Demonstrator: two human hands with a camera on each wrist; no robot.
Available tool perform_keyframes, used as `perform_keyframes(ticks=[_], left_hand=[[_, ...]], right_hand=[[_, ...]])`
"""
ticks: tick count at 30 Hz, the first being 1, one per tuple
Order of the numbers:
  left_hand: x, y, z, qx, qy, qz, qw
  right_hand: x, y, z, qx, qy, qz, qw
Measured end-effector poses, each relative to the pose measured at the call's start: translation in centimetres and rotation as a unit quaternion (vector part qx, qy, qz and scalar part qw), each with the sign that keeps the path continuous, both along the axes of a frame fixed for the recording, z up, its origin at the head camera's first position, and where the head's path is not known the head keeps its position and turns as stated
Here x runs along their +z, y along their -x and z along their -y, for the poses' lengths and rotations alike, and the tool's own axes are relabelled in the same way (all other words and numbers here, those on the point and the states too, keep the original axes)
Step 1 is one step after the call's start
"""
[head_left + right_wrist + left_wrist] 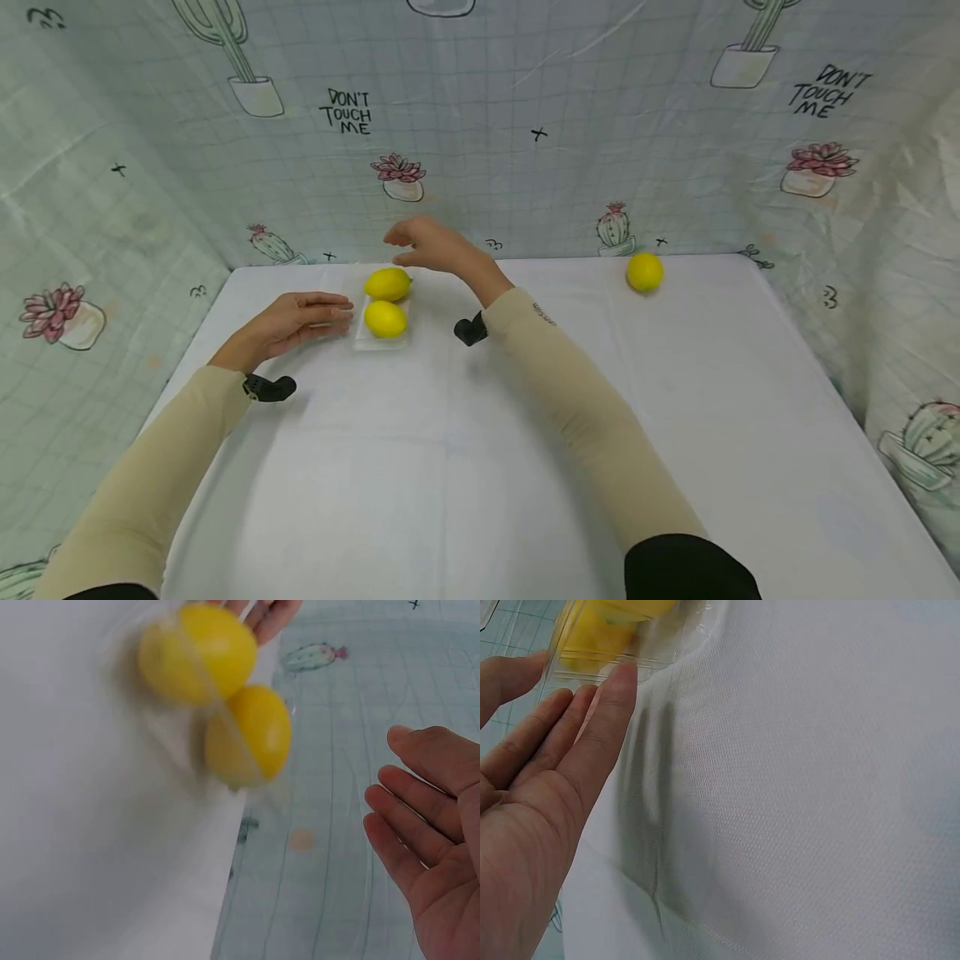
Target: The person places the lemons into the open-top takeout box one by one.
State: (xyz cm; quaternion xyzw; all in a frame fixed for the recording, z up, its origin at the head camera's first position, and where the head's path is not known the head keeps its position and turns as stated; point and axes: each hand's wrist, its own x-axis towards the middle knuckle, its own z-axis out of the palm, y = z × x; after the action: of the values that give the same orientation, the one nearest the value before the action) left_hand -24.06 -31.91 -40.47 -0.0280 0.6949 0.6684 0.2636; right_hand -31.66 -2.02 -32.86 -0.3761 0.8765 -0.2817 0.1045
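Two lemons, a back one (387,284) and a front one (385,319), lie in a clear plastic container (381,344) on the left part of the table. My left hand (296,325) is at the container's left side. Its fingers are nearly straight, with the fingertips right at the clear wall in the left wrist view. Beyond the back right corner of the container, my right hand (435,243) is raised. Its fingers are parted from the thumb and nothing is in its palm (442,892), as the right wrist view shows.
A round yellow fruit (644,272) sits by the table's back edge, right of centre. The table (480,467) has a white cloth on it. A curtain (525,167) printed with cacti hangs close behind the table and at both sides.
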Motion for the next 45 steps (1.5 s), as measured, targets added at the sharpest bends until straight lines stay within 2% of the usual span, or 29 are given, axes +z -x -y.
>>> perform_keyframes(ticks=[5,13,23,29,35,38,45], left_hand=[[0.0,-0.2,0.1,-0.004,0.017,-0.010,0.9998],[-0.2,-0.2,0.6,0.004,0.002,-0.006,1.0000],[0.1,-0.2,0.8,0.009,-0.007,-0.009,0.9999],[-0.1,-0.2,0.7,0.006,-0.015,-0.008,0.9998],[-0.5,-0.2,0.7,0.002,-0.007,-0.008,0.9999],[-0.6,0.0,0.7,0.001,-0.010,-0.010,0.9999],[-0.9,0.2,0.3,-0.001,-0.016,-0.015,0.9998]], right_hand=[[-0.6,-0.4,-4.6,-0.008,-0.032,-0.030,0.999],[-2.4,-1.5,-13.2,-0.045,-0.064,-0.061,0.995],[-4.9,-2.7,-22.8,-0.108,-0.088,-0.068,0.988],[-5.0,-2.5,-27.5,-0.170,-0.127,-0.057,0.976],[-4.2,-1.9,-31.0,-0.254,-0.129,-0.007,0.959],[-4.3,-1.8,-32.3,-0.283,-0.117,0.013,0.952],[-5.1,-1.7,-33.9,-0.324,-0.119,0.054,0.937]])
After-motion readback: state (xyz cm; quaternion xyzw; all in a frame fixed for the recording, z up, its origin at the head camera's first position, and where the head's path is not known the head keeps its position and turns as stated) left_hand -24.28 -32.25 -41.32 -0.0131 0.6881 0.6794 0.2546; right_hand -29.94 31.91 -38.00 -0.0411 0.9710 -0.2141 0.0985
